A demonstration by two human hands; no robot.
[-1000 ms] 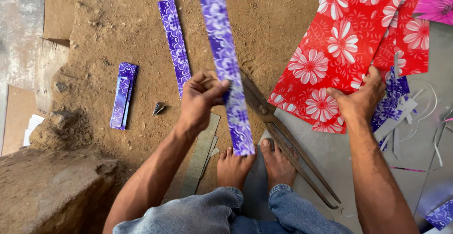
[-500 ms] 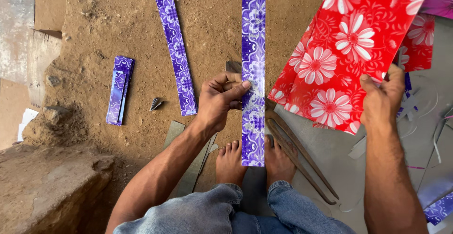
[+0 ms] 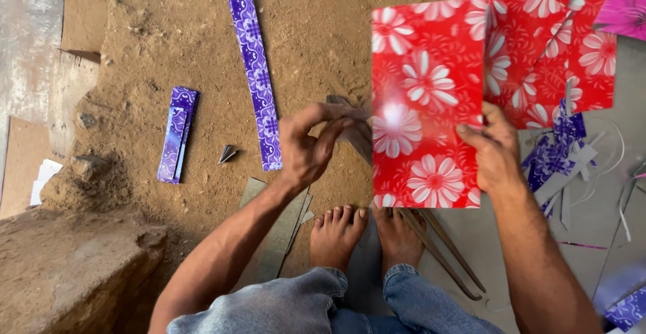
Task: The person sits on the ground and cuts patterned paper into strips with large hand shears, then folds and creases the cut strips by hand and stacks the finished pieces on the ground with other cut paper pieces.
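My right hand (image 3: 496,151) grips the right edge of a red sheet with white flowers (image 3: 420,91), held flat above the ground. Fingers curled, my left hand (image 3: 311,147) pinches at the sheet's left edge. The purple floral strip it held a moment ago is out of sight, perhaps behind the sheet. A long purple floral strip (image 3: 256,85) lies on the dirt just left of my left hand. Further left lies a folded bundle of purple strips (image 3: 176,135). My bare feet (image 3: 336,234) rest below the sheet.
Long metal shears (image 3: 441,256) lie by my feet, partly under the sheet. More red floral sheets (image 3: 558,51), a pink sheet (image 3: 626,4) and purple scraps (image 3: 553,162) lie at the right. Grey card strips (image 3: 272,240), a small metal cone (image 3: 227,153) and a dirt mound (image 3: 67,273) sit on the left.
The red sheet has swung left and now hangs square in front of me, covering the purple strip my left hand held upright. My left hand has gone to the sheet's left edge.
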